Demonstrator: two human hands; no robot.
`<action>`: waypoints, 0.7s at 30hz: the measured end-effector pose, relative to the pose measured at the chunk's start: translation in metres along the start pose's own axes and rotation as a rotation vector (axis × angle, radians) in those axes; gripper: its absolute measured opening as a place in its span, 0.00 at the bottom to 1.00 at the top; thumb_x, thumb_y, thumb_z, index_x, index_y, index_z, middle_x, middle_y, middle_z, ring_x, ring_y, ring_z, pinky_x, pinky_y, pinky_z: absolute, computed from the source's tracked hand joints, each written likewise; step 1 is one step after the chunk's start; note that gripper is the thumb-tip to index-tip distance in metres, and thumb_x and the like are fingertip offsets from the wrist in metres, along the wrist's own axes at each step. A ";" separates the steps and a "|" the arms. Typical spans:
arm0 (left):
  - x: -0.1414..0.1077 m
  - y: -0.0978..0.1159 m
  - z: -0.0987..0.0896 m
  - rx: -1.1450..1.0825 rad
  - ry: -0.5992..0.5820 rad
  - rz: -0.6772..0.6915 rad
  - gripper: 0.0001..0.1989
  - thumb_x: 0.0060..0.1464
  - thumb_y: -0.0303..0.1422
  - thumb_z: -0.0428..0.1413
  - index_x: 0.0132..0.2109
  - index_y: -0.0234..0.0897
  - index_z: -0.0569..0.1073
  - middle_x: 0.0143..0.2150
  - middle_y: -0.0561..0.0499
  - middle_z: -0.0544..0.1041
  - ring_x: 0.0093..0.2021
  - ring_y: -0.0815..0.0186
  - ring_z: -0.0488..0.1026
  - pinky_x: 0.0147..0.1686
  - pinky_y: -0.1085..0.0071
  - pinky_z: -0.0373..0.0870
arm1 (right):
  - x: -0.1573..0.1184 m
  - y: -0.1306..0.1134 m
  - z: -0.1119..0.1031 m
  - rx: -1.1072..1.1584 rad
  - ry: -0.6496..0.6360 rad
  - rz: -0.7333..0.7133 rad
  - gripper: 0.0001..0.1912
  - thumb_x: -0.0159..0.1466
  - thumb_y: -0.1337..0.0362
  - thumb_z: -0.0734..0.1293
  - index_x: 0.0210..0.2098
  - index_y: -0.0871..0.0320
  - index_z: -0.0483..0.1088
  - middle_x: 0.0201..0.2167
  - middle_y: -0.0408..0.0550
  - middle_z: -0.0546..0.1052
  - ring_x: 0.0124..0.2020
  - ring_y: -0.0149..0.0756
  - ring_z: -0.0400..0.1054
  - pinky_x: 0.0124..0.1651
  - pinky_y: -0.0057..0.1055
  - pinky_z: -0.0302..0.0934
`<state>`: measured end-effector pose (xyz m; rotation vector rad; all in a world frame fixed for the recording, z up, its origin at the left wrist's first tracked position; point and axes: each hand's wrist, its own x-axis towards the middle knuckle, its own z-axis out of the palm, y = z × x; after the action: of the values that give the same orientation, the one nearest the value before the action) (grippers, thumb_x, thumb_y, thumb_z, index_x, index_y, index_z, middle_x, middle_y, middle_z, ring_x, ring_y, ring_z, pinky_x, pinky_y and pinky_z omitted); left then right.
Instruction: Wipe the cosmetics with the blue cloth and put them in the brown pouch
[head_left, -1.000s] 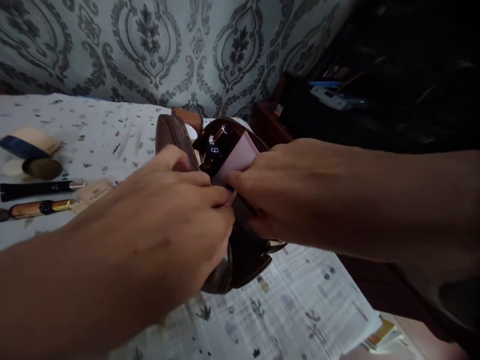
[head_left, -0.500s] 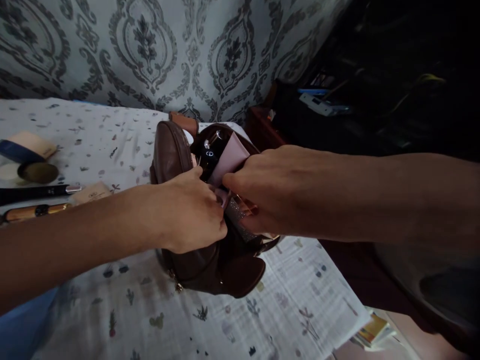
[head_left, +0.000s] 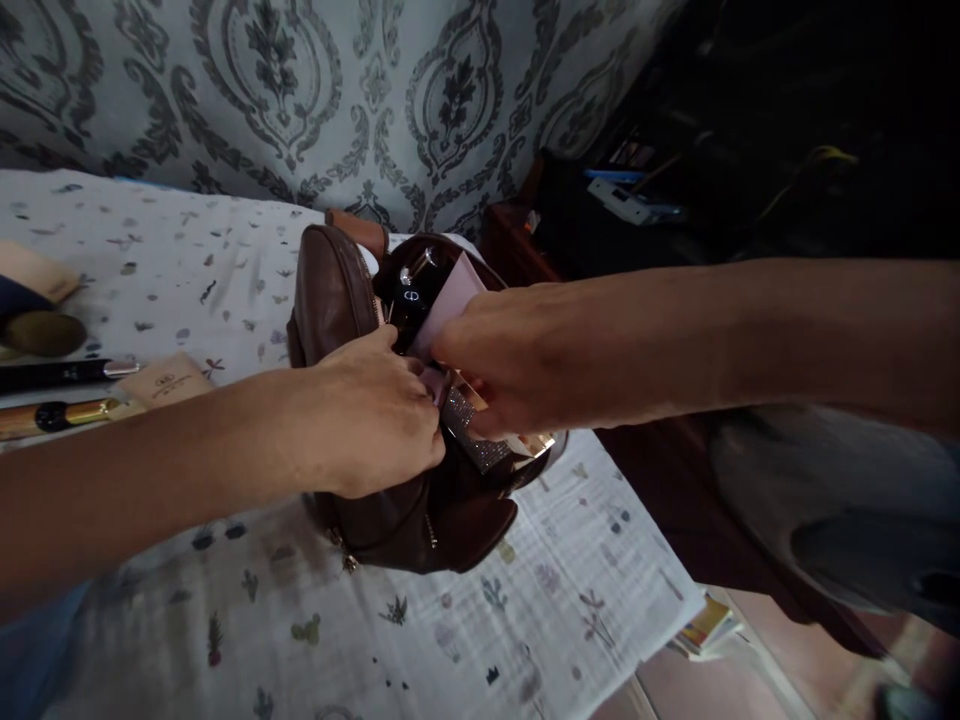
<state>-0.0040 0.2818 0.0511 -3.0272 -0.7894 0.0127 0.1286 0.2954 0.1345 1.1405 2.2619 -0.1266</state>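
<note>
A brown leather bag (head_left: 330, 290) lies unzipped on the white printed cloth. My left hand (head_left: 375, 415) is closed at the bag's opening; what its curled fingers hold is hidden. Inside the opening, my right hand (head_left: 495, 365) has its fingers bent down beside a pale pink flat item (head_left: 452, 298) and a glittery silver item (head_left: 480, 432); whether it grips either is unclear. A shiny black object (head_left: 420, 285) shows at the back of the bag. A gold-edged item (head_left: 529, 445) sits near its right side.
Brushes, one with a gold and black handle (head_left: 56, 415), and a beige packet (head_left: 169, 380) lie at the left on the cloth (head_left: 247, 640). A patterned curtain (head_left: 360, 100) hangs behind. Books (head_left: 705, 625) are on the floor beyond the table's right edge.
The view has shifted slightly, moving the scene left and up. My right hand has moved a little within the bag, and more of the glittery item shows. My left hand stays at the opening.
</note>
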 end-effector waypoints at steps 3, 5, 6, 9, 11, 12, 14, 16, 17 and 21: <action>0.001 0.000 -0.002 0.037 -0.142 0.075 0.08 0.53 0.25 0.56 0.36 0.42 0.79 0.37 0.50 0.81 0.42 0.59 0.74 0.53 0.56 0.58 | 0.002 -0.002 -0.001 0.029 0.002 0.045 0.12 0.59 0.69 0.67 0.20 0.63 0.75 0.26 0.42 0.81 0.36 0.33 0.75 0.34 0.27 0.58; 0.003 0.000 -0.004 0.039 -0.155 0.058 0.08 0.52 0.26 0.57 0.36 0.42 0.79 0.37 0.49 0.81 0.41 0.58 0.74 0.52 0.55 0.58 | 0.004 -0.002 0.000 0.086 -0.013 0.106 0.22 0.64 0.65 0.58 0.17 0.65 0.72 0.24 0.41 0.80 0.35 0.28 0.73 0.36 0.28 0.57; 0.003 0.000 -0.005 0.035 -0.155 0.052 0.08 0.52 0.26 0.57 0.36 0.42 0.79 0.36 0.49 0.81 0.40 0.58 0.74 0.52 0.55 0.58 | 0.005 -0.002 0.001 0.115 -0.025 0.124 0.27 0.65 0.65 0.52 0.17 0.67 0.71 0.23 0.41 0.79 0.34 0.26 0.72 0.36 0.28 0.57; 0.003 0.002 -0.007 0.031 -0.158 0.039 0.08 0.54 0.26 0.56 0.34 0.42 0.79 0.34 0.51 0.80 0.37 0.60 0.73 0.51 0.56 0.59 | 0.011 -0.001 0.002 0.126 -0.115 0.081 0.31 0.64 0.66 0.46 0.16 0.70 0.69 0.19 0.44 0.76 0.27 0.22 0.68 0.33 0.29 0.57; 0.003 0.003 -0.007 0.048 -0.165 0.024 0.09 0.55 0.26 0.55 0.33 0.42 0.79 0.33 0.51 0.80 0.36 0.61 0.72 0.49 0.57 0.59 | 0.015 0.000 0.002 0.075 -0.179 0.021 0.26 0.63 0.66 0.52 0.17 0.70 0.71 0.18 0.44 0.76 0.24 0.23 0.68 0.31 0.26 0.57; 0.003 0.003 -0.007 0.059 -0.169 0.018 0.09 0.54 0.26 0.55 0.33 0.42 0.79 0.33 0.51 0.80 0.36 0.61 0.72 0.49 0.58 0.59 | 0.017 0.000 0.002 0.051 -0.201 0.011 0.22 0.61 0.66 0.57 0.17 0.69 0.72 0.16 0.45 0.76 0.23 0.24 0.69 0.30 0.25 0.57; 0.002 0.003 -0.007 0.076 -0.171 0.012 0.09 0.54 0.26 0.56 0.33 0.43 0.80 0.33 0.50 0.80 0.36 0.61 0.72 0.48 0.59 0.59 | 0.017 0.000 0.001 0.038 -0.211 0.034 0.14 0.58 0.71 0.64 0.17 0.66 0.74 0.16 0.45 0.76 0.22 0.28 0.71 0.28 0.23 0.58; 0.002 0.003 -0.006 0.075 -0.158 0.016 0.08 0.53 0.27 0.56 0.33 0.43 0.80 0.32 0.51 0.80 0.36 0.61 0.71 0.47 0.59 0.58 | 0.014 -0.001 0.001 0.053 -0.194 0.080 0.12 0.58 0.74 0.67 0.19 0.64 0.76 0.17 0.47 0.76 0.24 0.33 0.73 0.28 0.25 0.61; 0.002 0.002 -0.005 0.069 -0.149 0.014 0.08 0.54 0.27 0.56 0.33 0.43 0.79 0.32 0.51 0.80 0.36 0.61 0.71 0.47 0.59 0.58 | 0.012 -0.002 0.002 0.057 -0.168 0.107 0.11 0.59 0.74 0.67 0.21 0.64 0.76 0.18 0.48 0.77 0.25 0.34 0.74 0.28 0.26 0.61; 0.002 0.002 -0.002 0.065 -0.143 0.011 0.08 0.53 0.27 0.57 0.31 0.42 0.79 0.31 0.50 0.80 0.37 0.59 0.73 0.46 0.58 0.57 | 0.006 -0.008 0.007 0.067 -0.119 0.146 0.07 0.60 0.75 0.67 0.32 0.66 0.79 0.22 0.50 0.79 0.28 0.36 0.75 0.28 0.26 0.59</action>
<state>-0.0013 0.2814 0.0535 -2.9957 -0.7645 0.2523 0.1227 0.2921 0.1240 1.2945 2.0763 -0.2082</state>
